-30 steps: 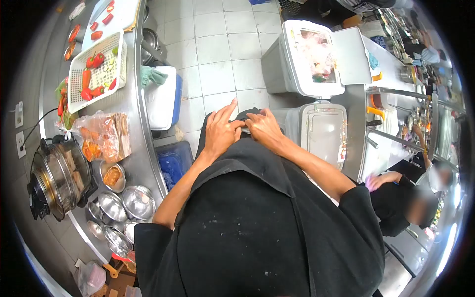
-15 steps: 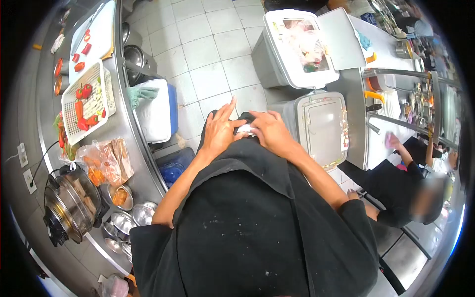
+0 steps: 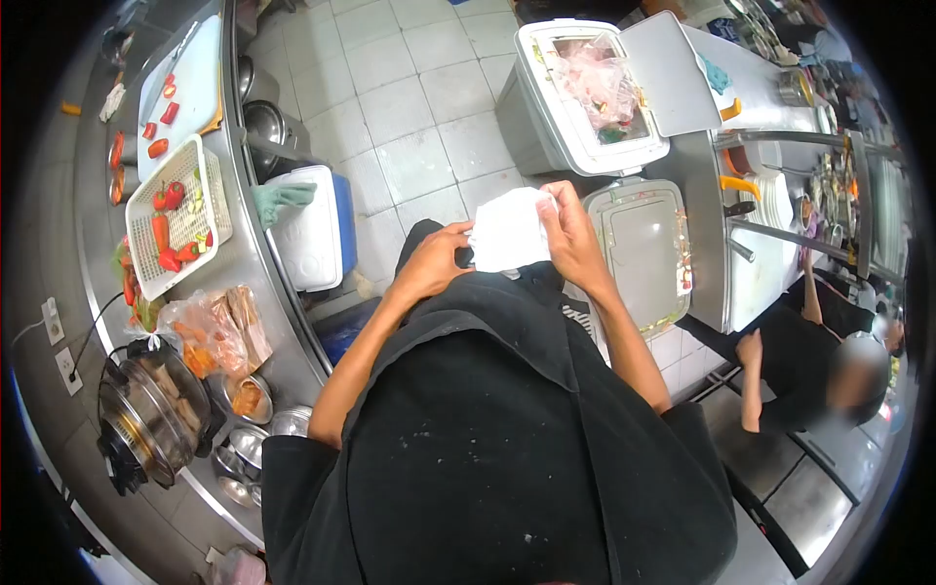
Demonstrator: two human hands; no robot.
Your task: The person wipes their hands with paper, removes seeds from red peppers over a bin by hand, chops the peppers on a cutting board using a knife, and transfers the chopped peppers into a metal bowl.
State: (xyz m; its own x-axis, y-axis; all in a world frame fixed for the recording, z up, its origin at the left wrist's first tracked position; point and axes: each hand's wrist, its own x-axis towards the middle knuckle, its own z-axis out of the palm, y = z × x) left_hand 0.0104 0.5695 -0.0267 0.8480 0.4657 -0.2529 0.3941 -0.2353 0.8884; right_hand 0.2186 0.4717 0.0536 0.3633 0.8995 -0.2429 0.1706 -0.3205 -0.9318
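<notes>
A white sheet, like a paper napkin, is spread between my hands in front of my dark apron. My right hand pinches its right upper edge, thumb on the near face. At the left edge, my left hand has its fingers curled with the tips at the sheet; some fingers are partly hidden. Both hands are at waist height above the tiled floor.
On the left steel counter are a cutting board with cut red peppers, a pepper basket and an electric cooker. An open bin and a lidded bin stand ahead right. A co-worker is at right.
The white sheet, earlier crumpled and mostly hidden at my waist, is now spread out and raised. My right hand has moved right and up; my left hand's fingers have curled in.
</notes>
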